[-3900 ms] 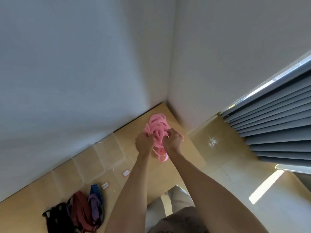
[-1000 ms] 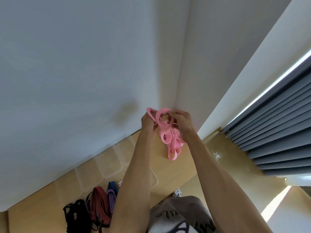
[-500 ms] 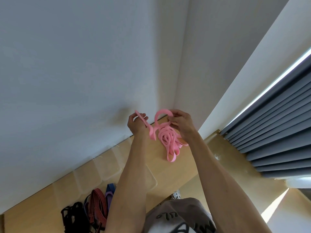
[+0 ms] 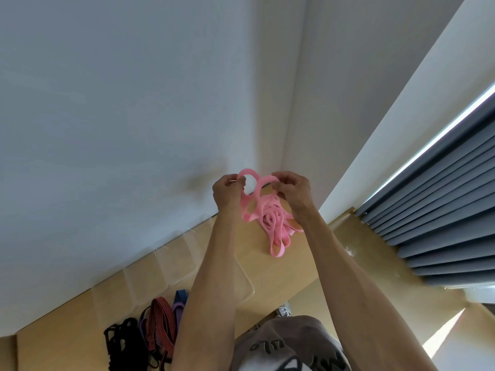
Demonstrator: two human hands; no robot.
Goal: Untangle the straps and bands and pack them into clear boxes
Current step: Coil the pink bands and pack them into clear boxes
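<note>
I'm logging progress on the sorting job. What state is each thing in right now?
pink band: tangled, held up by both hands
left hand: pinching a loop
right hand: pinching a loop
clear boxes: open, look empty
dark straps: heaped on the table, unsorted

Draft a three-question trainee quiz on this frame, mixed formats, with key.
1. True or false: both the left hand and the right hand pinch the pink band.
2. Where does the pile of dark straps lie?
A. In a clear box
B. On the wooden table, lower left
C. On the grey blinds
3. Fill in: the pink band's lowest loop hangs over the ____.

Key: 1 true; 2 B; 3 table
</note>
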